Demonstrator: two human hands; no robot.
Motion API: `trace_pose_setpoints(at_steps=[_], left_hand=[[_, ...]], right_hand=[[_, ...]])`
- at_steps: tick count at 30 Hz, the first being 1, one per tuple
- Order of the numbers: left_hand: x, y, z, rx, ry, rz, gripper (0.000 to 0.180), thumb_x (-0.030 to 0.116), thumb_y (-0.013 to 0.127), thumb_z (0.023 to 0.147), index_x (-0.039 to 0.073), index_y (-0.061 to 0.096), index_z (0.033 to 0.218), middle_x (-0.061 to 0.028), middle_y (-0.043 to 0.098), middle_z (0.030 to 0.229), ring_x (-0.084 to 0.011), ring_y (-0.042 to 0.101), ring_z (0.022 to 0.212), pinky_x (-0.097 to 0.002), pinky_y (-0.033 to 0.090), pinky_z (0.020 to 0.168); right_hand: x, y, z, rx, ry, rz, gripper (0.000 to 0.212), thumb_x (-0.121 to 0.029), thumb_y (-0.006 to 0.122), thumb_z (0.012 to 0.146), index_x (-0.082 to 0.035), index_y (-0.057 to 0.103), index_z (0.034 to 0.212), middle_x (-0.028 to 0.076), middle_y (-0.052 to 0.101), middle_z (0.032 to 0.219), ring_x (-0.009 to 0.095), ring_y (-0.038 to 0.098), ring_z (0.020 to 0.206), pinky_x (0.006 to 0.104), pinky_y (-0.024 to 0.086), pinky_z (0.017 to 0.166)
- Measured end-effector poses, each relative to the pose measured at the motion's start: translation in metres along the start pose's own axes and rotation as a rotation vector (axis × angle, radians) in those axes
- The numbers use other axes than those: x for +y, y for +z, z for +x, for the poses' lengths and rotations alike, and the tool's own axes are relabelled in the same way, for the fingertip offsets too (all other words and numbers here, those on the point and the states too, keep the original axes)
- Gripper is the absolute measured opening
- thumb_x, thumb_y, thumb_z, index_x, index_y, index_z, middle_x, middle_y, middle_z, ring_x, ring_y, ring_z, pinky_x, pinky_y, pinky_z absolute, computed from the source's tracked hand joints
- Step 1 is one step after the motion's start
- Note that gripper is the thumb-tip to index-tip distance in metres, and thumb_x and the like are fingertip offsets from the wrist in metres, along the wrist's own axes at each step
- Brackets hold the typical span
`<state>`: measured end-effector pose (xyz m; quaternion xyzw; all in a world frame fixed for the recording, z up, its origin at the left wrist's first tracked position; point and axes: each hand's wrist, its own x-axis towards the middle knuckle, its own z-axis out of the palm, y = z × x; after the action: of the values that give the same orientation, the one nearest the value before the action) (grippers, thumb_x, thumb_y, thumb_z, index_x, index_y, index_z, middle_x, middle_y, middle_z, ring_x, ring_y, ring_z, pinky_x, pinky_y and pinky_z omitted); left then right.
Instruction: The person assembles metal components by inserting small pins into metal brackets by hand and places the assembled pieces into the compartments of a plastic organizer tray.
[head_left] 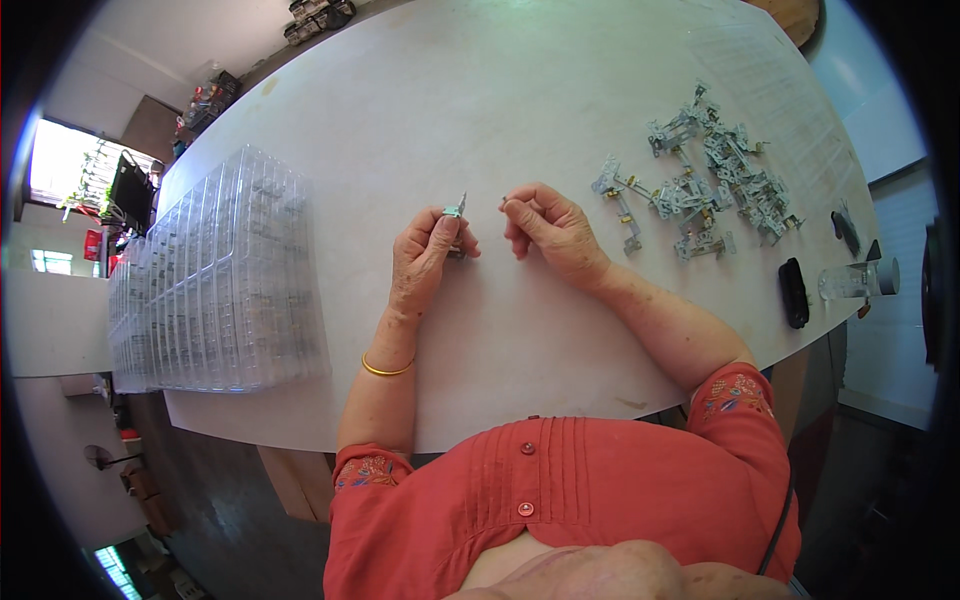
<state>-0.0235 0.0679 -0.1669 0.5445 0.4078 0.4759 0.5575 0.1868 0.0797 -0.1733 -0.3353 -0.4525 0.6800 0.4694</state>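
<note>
My left hand (425, 250) is closed around a small metal bracket part (453, 212), its thumb pressed on top. A pale plate of that part sticks up past the fingertips, and the rest is mostly covered by the fingers. To its right, apart from it, my right hand (550, 230) pinches thumb and forefinger together above the table. A tiny tip shows at that pinch, too small to name. Farther right lies a loose heap of similar metal bracket parts (715, 180), some with brass-coloured pieces.
Stacked clear plastic trays (235, 290) with compartments stand on the left of the white table (480, 110). At the right edge lie a black case (793, 293), a clear bottle (848, 281) on its side and a dark object (846, 232).
</note>
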Motion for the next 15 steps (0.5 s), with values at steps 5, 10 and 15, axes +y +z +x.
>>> trace_pose_setpoints(at_steps=[5, 10, 15], left_hand=[[0.0025, 0.0036, -0.0017, 0.021, -0.026, 0.102, 0.024, 0.025, 0.053, 0.102, 0.003, 0.061, 0.096, -0.0015, 0.061, 0.076, -0.0088, 0.056, 0.066, -0.0232, 0.048, 0.060], [0.0031, 0.0052, -0.0024, 0.015, -0.042, 0.187, 0.023, 0.025, 0.054, 0.101, 0.004, 0.062, 0.094, 0.0004, 0.059, 0.073, -0.0061, 0.052, 0.062, -0.0206, 0.042, 0.055], [0.0004, 0.0048, -0.0031, 0.027, -0.010, 0.235, 0.022, 0.023, 0.055, 0.101, 0.004, 0.062, 0.095, 0.0016, 0.057, 0.070, -0.0053, 0.050, 0.061, -0.0196, 0.040, 0.053]], right_hand=[[-0.0044, 0.0068, -0.0084, -0.067, -0.028, -0.262, 0.015, -0.022, 0.060, 0.098, -0.009, 0.062, 0.104, -0.004, 0.052, 0.066, 0.004, 0.049, 0.058, 0.0218, 0.041, 0.051], [0.0000, 0.0084, -0.0085, -0.048, -0.127, -0.299, 0.015, -0.022, 0.060, 0.098, -0.008, 0.062, 0.103, -0.005, 0.051, 0.066, 0.004, 0.047, 0.059, 0.0214, 0.039, 0.052], [0.0004, 0.0081, -0.0082, -0.088, -0.163, -0.351, 0.014, -0.020, 0.059, 0.099, -0.008, 0.061, 0.105, -0.004, 0.053, 0.068, 0.005, 0.049, 0.061, 0.0219, 0.042, 0.054]])
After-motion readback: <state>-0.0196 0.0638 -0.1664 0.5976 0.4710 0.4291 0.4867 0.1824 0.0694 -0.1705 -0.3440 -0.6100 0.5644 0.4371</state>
